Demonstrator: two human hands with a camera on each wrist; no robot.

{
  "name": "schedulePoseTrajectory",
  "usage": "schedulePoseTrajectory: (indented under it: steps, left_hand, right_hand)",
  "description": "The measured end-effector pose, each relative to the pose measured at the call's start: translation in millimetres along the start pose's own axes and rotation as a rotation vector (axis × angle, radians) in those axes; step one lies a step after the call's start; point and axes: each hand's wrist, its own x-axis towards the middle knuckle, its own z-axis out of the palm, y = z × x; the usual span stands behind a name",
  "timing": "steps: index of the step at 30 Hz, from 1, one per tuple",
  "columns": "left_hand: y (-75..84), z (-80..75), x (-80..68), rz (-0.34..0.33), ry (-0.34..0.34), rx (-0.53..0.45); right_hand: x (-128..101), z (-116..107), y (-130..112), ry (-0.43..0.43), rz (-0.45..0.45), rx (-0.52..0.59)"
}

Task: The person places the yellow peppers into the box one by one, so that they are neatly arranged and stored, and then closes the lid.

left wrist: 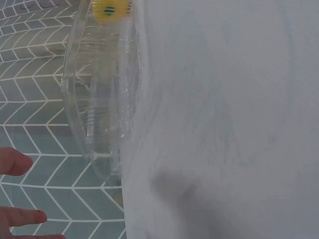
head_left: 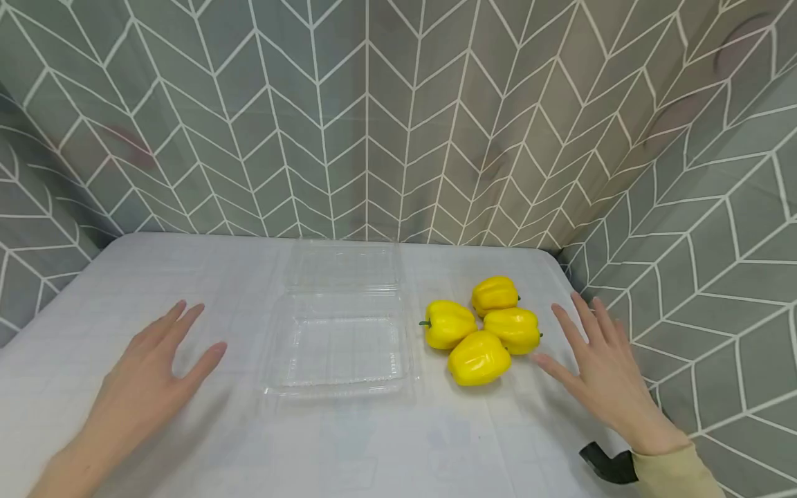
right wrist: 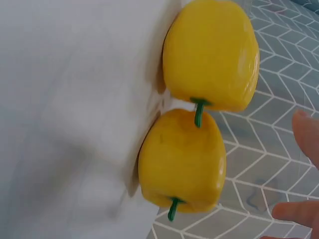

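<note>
4 peppers (head_left: 482, 328) sit clustered on the surface (head_left: 187, 277), just left of the right hand (head_left: 607, 373), whose fingers are spread and empty. The left hand (head_left: 152, 366), also spread, lies left of the open tray (head_left: 339, 346), farther off.

White table (head_left: 187, 277): open clear clamshell box (head_left: 339, 339) centre, four yellow peppers (head_left: 482, 328) clustered just right.

Four yellow peppers (head_left: 482, 325) clustered, touching — right of open clear clamshell (head_left: 339, 339)
</note>
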Motion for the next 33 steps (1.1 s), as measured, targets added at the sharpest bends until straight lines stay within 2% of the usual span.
schedulePoseTrajectory:
  steps: [5,10,14,18,24,27,30,33]
  left_hand:
    - [9.8,9.9,9.2,-0.071,-0.104,-0.104]
    - [16.3,22.3,11.5,-0.066,-0.155,-0.231]
    - [18.7,31.9,11.1,-0.024,-0.145,-0.329]
    - [18.9,39.1,8.9,-0.015,-0.134,-0.415]
    - [21.0,48.5,6.9,0.027,-0.067,-0.533]
    - [22.7,51.9,4.7,0.027,-0.055,-0.592]
    - [23.9,56.1,1.5,0.007,-0.06,-0.646]
    - [25.2,65.2,-2.3,0.019,-0.03,-0.72]
  right_hand:
    - [5,6,-15,0.039,0.008,0.091]
    - [5,13,-28,0.038,0.027,0.176]
    - [3,20,-32,0.068,0.004,0.235]
    - [2,27,-37,0.108,-0.024,0.28]
    - [1,39,-40,0.215,-0.081,0.332]
    - [0,44,-41,0.244,-0.123,0.366]
    - [-1,49,-43,0.227,-0.14,0.393]
    - [-4,54,-45,0.187,-0.144,0.415]
